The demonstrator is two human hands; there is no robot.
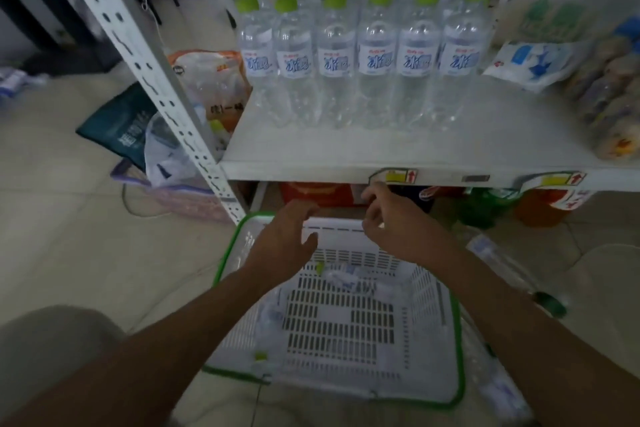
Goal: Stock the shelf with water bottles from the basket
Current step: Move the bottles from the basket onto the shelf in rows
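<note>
The bottles (377, 55) stand in rows on the shelf (381, 149), toward its back and left. Right of them on the shelf lies a bag (540, 62), and packs (613, 104) lie further right. The basket (221, 274) sits on the floor in front of the shelf. One bottle (349, 279) lies in the basket by its far wall (another may lie by the left wall, hard to tell). The left hand (287, 236) and right hand (391, 218) hang side by side over the basket's far end. A floor bottle (502, 260) lies just right of the basket. Sacks (117, 125) lie on the floor, left of the post (145, 55).
</note>
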